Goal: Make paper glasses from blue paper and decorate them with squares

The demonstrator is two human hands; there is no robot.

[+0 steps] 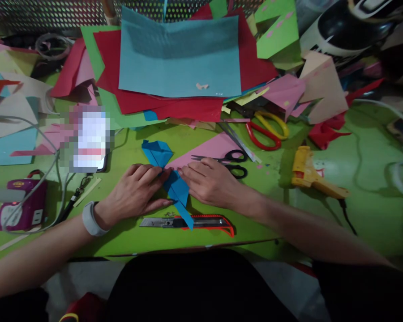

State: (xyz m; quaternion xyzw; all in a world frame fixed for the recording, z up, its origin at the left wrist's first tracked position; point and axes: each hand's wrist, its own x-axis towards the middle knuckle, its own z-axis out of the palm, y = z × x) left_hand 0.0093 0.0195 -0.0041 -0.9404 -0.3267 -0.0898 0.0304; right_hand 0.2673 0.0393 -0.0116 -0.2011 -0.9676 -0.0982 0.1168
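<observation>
Both left hand [134, 190] and right hand [208, 182] are pressing blue paper [177, 184], can't tell if pinching; utility knife [205, 222] lying under paper's near tip.

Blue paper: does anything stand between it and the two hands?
Nothing visible does: the left hand and right hand both touch the blue paper directly. Its lower strip overlaps the cutter, which lies clear of both hands.
</observation>
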